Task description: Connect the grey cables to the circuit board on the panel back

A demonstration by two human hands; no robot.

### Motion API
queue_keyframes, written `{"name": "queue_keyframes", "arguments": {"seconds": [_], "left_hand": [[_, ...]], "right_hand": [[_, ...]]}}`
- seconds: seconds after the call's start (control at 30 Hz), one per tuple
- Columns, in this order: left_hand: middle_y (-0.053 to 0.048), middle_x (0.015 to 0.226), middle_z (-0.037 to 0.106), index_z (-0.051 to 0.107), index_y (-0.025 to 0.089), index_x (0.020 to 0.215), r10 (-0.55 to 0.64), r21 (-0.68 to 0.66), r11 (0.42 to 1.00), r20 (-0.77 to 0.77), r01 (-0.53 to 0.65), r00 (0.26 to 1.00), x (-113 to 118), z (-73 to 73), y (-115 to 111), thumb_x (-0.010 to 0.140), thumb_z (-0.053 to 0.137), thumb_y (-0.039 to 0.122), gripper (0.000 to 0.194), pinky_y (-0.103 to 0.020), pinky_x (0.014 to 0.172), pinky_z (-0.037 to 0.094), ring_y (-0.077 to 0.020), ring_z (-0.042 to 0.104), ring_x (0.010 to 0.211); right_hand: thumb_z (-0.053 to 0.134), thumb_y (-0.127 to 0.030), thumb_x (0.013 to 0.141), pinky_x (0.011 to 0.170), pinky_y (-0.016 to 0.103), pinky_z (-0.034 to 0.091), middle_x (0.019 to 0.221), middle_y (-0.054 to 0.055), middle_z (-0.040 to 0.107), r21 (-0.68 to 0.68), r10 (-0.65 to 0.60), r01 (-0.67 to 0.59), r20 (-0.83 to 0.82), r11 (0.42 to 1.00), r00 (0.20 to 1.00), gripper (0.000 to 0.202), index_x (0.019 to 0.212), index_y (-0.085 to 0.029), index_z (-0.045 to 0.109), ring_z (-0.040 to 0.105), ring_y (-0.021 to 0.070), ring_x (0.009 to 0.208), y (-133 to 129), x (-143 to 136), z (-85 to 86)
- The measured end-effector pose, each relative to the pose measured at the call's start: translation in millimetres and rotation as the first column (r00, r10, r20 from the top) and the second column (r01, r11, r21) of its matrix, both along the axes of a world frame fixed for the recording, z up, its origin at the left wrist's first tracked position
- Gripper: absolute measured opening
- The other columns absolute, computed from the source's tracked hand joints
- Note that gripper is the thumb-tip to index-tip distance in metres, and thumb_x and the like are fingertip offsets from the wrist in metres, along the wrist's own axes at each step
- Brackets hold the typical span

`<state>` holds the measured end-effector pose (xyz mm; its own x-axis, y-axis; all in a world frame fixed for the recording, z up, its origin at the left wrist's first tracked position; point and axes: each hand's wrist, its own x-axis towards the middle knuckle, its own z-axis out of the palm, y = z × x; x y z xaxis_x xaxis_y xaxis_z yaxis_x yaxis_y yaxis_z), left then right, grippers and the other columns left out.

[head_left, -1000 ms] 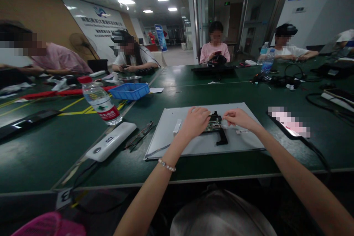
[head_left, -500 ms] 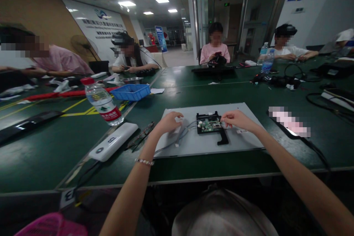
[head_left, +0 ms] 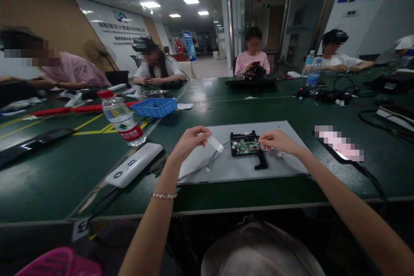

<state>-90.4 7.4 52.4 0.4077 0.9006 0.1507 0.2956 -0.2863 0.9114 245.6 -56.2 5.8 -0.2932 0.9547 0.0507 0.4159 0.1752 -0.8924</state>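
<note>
My left hand (head_left: 193,140) pinches a white flat strip (head_left: 216,144) between thumb and fingertips, above the grey panel (head_left: 197,168). The strip slants down toward the circuit board (head_left: 246,146), which is green and sits in a black frame (head_left: 261,160) on the panel. Thin grey cables (head_left: 211,160) run from the board's left side across the panel. At the board's right edge, my right hand (head_left: 276,141) has its fingertips pinched together. What they hold, if anything, is too small to make out.
Left of the panel lie a white power bank (head_left: 134,165), a pair of glasses (head_left: 160,161) and a water bottle (head_left: 124,123). A blue tray (head_left: 154,108) stands farther back. A phone (head_left: 338,144) with a cable lies on the right. Several people sit around the green table (head_left: 220,114).
My left hand has closed on the white strip and lifted it off the panel, moving slightly left and up. My right hand stays at the board's right edge.
</note>
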Motion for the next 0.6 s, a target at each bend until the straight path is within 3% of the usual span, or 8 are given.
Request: {"name": "queue_keyframes", "arguments": {"seconds": [0.13, 0.23, 0.33, 0.4, 0.5, 0.6], "left_hand": [[0.000, 0.069, 0.058, 0.062, 0.014, 0.081, -0.084, -0.036, 0.996, -0.153, 0.079, 0.985, 7, -9.9, -3, 0.074, 0.062, 0.040, 0.027, -0.024, 0.055, 0.048, -0.0104, 0.054, 0.056], [-0.003, 0.081, 0.062, 0.063, 0.015, 0.087, -0.100, 0.052, 0.991, -0.328, 0.123, 0.939, 5, -17.8, 2, 0.076, 0.059, 0.037, 0.025, -0.024, 0.056, 0.047, -0.0113, 0.055, 0.059], [-0.004, 0.097, 0.061, 0.063, 0.017, 0.099, 0.043, 0.292, 0.951, -0.458, 0.105, 0.888, 5, -18.5, 4, 0.076, 0.059, 0.031, 0.027, -0.026, 0.068, 0.048, -0.0128, 0.056, 0.071], [-0.004, 0.096, 0.059, 0.061, 0.018, 0.099, 0.154, 0.429, 0.899, -0.501, 0.090, 0.852, 9, -15.7, -2, 0.078, 0.057, 0.028, 0.024, -0.028, 0.073, 0.046, -0.0142, 0.055, 0.076], [-0.003, 0.086, 0.056, 0.059, 0.018, 0.091, 0.213, 0.501, 0.856, -0.568, 0.129, 0.795, 17, -12.6, -22, 0.082, 0.052, 0.024, 0.013, -0.029, 0.074, 0.044, -0.0165, 0.055, 0.078], [-0.004, 0.088, 0.056, 0.056, 0.019, 0.088, 0.242, 0.510, 0.845, -0.634, 0.161, 0.734, 27, -14.1, -45, 0.082, 0.053, 0.023, 0.008, -0.031, 0.077, 0.044, -0.0193, 0.056, 0.083]], "right_hand": [[0.055, -0.035, 0.085, 0.059, 0.026, 0.047, 0.071, 0.003, 0.066, 0.000, 0.002, -0.002, 0.021, 1.000, 1.000, 0.023, 0.090, -0.015, 0.066, 0.057, 0.0116, 0.059, 0, 0, 0.6], [0.055, -0.035, 0.085, 0.058, 0.026, 0.046, 0.071, 0.003, 0.066, 0.004, 0.020, -0.020, 0.010, 1.000, 1.000, 0.023, 0.089, -0.015, 0.065, 0.057, 0.0117, 0.058, 2, 1, -1.8], [0.055, -0.037, 0.084, 0.057, 0.026, 0.045, 0.071, 0.004, 0.066, 0.014, 0.025, -0.025, 0.000, 1.000, 1.000, 0.024, 0.088, -0.015, 0.065, 0.057, 0.0117, 0.058, 4, 2, -3.8], [0.055, -0.037, 0.084, 0.058, 0.026, 0.045, 0.071, 0.003, 0.066, 0.015, 0.028, -0.028, -0.002, 1.000, 1.000, 0.025, 0.088, -0.015, 0.065, 0.057, 0.0120, 0.059, 4, 3, -3.8], [0.055, -0.038, 0.084, 0.059, 0.026, 0.046, 0.072, 0.003, 0.066, 0.009, 0.028, -0.028, 0.005, 1.000, 1.000, 0.025, 0.088, -0.015, 0.065, 0.059, 0.0127, 0.061, 3, 2, -2.9], [0.055, -0.038, 0.084, 0.059, 0.026, 0.047, 0.071, 0.004, 0.067, 0.002, 0.019, -0.019, 0.014, 1.000, 1.000, 0.025, 0.088, -0.015, 0.065, 0.058, 0.0127, 0.060, 2, 1, -2.4]]}}
